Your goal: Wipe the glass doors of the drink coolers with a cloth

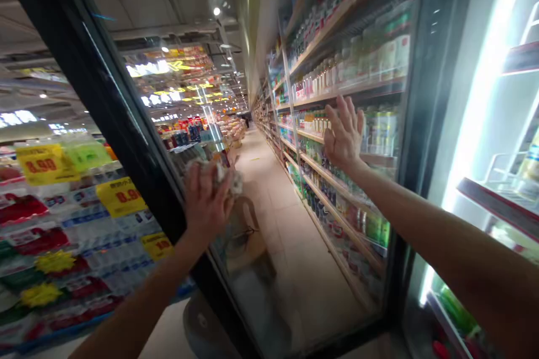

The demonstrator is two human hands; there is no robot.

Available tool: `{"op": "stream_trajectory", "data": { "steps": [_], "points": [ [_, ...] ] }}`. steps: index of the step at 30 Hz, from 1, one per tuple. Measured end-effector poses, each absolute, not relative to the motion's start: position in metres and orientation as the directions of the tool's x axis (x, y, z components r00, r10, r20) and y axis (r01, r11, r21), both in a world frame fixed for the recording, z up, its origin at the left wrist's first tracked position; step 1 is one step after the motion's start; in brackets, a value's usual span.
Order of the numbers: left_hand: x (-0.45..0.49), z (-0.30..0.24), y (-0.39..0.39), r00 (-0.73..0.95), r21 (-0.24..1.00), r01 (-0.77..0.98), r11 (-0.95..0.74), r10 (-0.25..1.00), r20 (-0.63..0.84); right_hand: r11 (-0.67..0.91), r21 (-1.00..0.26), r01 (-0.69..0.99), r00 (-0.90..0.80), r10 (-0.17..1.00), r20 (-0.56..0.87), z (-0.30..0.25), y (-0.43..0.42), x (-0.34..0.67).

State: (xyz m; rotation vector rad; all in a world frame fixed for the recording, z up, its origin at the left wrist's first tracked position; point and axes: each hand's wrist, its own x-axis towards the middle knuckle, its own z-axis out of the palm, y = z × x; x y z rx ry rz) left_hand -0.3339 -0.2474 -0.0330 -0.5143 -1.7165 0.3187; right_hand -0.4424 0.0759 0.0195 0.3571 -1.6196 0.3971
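A framed glass door (295, 224) stands swung open in front of me. My left hand (206, 193) is on a crumpled, pale patterned cloth (236, 182), which it holds at the glass close to the door's dark frame (122, 118). The cloth is blurred and partly covered by my fingers. Farther right, my right hand (345, 132) is raised with its fingers spread and nothing in it. It is in front of the same glass; whether the palm touches it I cannot tell.
Lit cooler shelves (497, 207) with drinks are at the right. Left of the door are stacked packaged goods (92, 247) with yellow price signs (46, 164). Through the glass appear an aisle floor (290, 235) and long bottle shelves (332, 101), possibly partly reflected.
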Motion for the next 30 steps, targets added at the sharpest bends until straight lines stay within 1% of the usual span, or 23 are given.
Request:
{"op": "stream_trajectory", "data": {
  "steps": [2,3,4,5,6,7,9,10,11,12,13,15,17,18,20,22,23,24,25,26,28,29,30],
  "points": [
    [-0.334,-0.079,-0.245,-0.238,-0.612,0.260,0.747,0.663,0.709,0.888,-0.033,-0.460,-0.070,0.001,0.998,0.014,0.076,-0.446],
    [-0.334,-0.102,-0.244,-0.248,-0.693,0.328,0.643,0.766,0.593,0.889,-0.024,-0.458,-0.059,-0.003,0.998,0.012,0.077,-0.448],
    [-0.335,-0.118,-0.243,-0.262,-0.733,0.370,0.571,0.821,0.507,0.891,-0.015,-0.453,-0.050,-0.008,0.999,0.010,0.077,-0.449],
    [-0.336,-0.126,-0.244,-0.264,-0.743,0.383,0.549,0.836,0.482,0.895,-0.009,-0.445,-0.044,-0.012,0.999,0.008,0.078,-0.451],
    [-0.338,-0.123,-0.245,-0.261,-0.732,0.361,0.577,0.816,0.515,0.901,-0.005,-0.434,-0.044,-0.015,0.999,0.007,0.079,-0.453],
    [-0.341,-0.112,-0.247,-0.255,-0.688,0.306,0.658,0.753,0.607,0.907,-0.003,-0.421,-0.046,-0.018,0.999,0.006,0.079,-0.454],
    [-0.349,-0.079,-0.253,-0.201,-0.509,0.142,0.849,0.528,0.825,0.917,-0.001,-0.399,-0.052,-0.022,0.998,0.006,0.080,-0.457],
    [-0.352,-0.067,-0.256,-0.169,-0.415,0.090,0.906,0.424,0.890,0.919,-0.003,-0.395,-0.056,-0.021,0.998,0.006,0.080,-0.458],
    [-0.355,-0.062,-0.258,-0.166,-0.378,0.076,0.923,0.386,0.908,0.918,-0.007,-0.396,-0.060,-0.019,0.998,0.007,0.080,-0.460],
    [-0.357,-0.066,-0.259,-0.189,-0.404,0.100,0.909,0.416,0.890,0.916,-0.009,-0.401,-0.063,-0.018,0.998,0.007,0.080,-0.462],
    [-0.356,-0.079,-0.259,-0.219,-0.477,0.158,0.865,0.502,0.837,0.914,-0.010,-0.407,-0.066,-0.018,0.998,0.006,0.080,-0.463],
    [-0.352,-0.122,-0.256,-0.241,-0.649,0.325,0.688,0.724,0.646,0.912,-0.008,-0.411,-0.070,-0.023,0.997,0.005,0.081,-0.467],
    [-0.348,-0.161,-0.252,-0.216,-0.703,0.406,0.583,0.809,0.546,0.913,0.016,-0.407,-0.052,-0.041,0.998,0.002,0.083,-0.470],
    [-0.347,-0.170,-0.252,-0.213,-0.700,0.418,0.579,0.811,0.544,0.913,0.030,-0.406,-0.037,-0.049,0.998,0.001,0.084,-0.471],
    [-0.352,-0.162,-0.255,-0.247,-0.630,0.372,0.682,0.727,0.641,0.911,0.058,-0.408,-0.005,-0.066,0.998,-0.001,0.085,-0.473],
    [-0.362,-0.133,-0.261,-0.271,-0.467,0.246,0.849,0.523,0.808,0.914,0.075,-0.398,0.002,-0.080,0.997,-0.003,0.086,-0.473],
    [-0.367,-0.118,-0.264,-0.263,-0.369,0.176,0.913,0.404,0.876,0.919,0.075,-0.388,-0.003,-0.083,0.997,-0.003,0.086,-0.472],
    [-0.371,-0.109,-0.265,-0.251,-0.300,0.127,0.946,0.323,0.913,0.923,0.073,-0.378,-0.014,-0.085,0.996,-0.003,0.086,-0.472],
    [-0.373,-0.106,-0.264,-0.244,-0.300,0.120,0.946,0.321,0.915,0.927,0.067,-0.370,-0.025,-0.082,0.996,-0.004,0.085,-0.471],
    [-0.374,-0.111,-0.261,-0.243,-0.375,0.155,0.914,0.403,0.882,0.928,0.059,-0.368,-0.031,-0.076,0.997,-0.004,0.084,-0.470],
    [-0.372,-0.135,-0.253,-0.220,-0.606,0.281,0.744,0.665,0.714,0.925,0.046,-0.377,-0.029,-0.062,0.998,-0.004,0.082,-0.469],
    [-0.370,-0.148,-0.249,-0.194,-0.688,0.327,0.648,0.759,0.622,0.923,0.041,-0.382,-0.025,-0.055,0.998,-0.004,0.081,-0.468],
    [-0.370,-0.157,-0.245,-0.171,-0.738,0.352,0.575,0.815,0.553,0.922,0.038,-0.385,-0.017,-0.048,0.999,-0.004,0.081,-0.468]
  ]
}}
